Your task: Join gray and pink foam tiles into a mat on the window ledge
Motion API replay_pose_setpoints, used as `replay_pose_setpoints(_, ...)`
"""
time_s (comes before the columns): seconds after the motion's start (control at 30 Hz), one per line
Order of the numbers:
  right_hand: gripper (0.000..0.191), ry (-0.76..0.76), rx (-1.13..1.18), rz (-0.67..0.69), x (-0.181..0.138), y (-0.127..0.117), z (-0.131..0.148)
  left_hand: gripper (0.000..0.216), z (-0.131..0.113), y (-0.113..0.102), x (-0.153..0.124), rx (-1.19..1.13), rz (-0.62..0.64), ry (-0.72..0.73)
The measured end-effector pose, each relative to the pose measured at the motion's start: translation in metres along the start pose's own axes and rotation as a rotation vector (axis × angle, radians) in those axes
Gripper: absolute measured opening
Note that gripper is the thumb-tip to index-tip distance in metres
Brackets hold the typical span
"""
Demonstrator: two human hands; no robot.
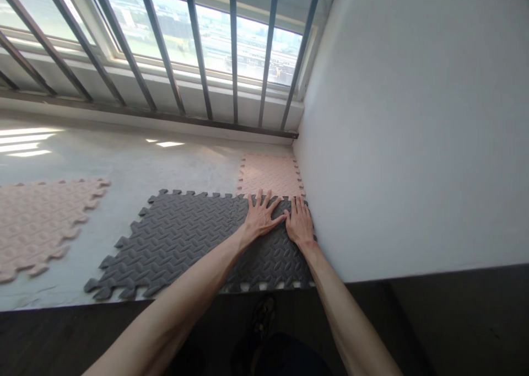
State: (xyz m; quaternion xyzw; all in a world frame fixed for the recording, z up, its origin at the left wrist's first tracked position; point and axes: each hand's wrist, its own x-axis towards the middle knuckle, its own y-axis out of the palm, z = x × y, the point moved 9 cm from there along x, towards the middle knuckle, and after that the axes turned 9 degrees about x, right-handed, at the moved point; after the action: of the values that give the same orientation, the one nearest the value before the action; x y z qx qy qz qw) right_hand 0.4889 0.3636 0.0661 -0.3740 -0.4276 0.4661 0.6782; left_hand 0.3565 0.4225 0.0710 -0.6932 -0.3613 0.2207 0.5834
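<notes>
Left of the gray foam mats [177, 232] lies a separate pink tile [45, 221]. On the mats' right end, the left hand [259, 219] rests flat, fingers spread; a second pink tile [270, 172] meets their back edge; the right hand [300, 224] lies flat too. Neither grip holds anything. A white wall [413, 128] borders the mats' right. Beneath: a pale ledge [185, 169]; behind: a railing [199, 50], a window [215, 39].

Left forearm [182, 293] obscures some dark matting [182, 227] (edge, seemingly).
</notes>
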Motion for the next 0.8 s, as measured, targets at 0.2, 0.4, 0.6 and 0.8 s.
replay_pose_setpoints(0.2,0.069,0.054,-0.082,-0.021,-0.001,-0.007,0.004,0.078,0.0,0.001,0.002,0.001,0.0,-0.019)
replay_pose_setpoints(0.4,0.069,0.02,-0.156,0.047,0.009,-0.014,0.012,0.079,0.003,0.001,-0.001,0.044,-0.006,0.043)
replay_pose_setpoints(0.6,0.067,0.047,-0.161,0.021,0.004,-0.011,0.008,0.097,0.056,-0.011,-0.032,0.083,-0.075,-0.135)
replay_pose_setpoints(0.8,0.066,0.14,-0.151,0.052,0.006,-0.001,0.01,0.1,0.068,-0.016,-0.054,0.079,-0.02,-0.129)
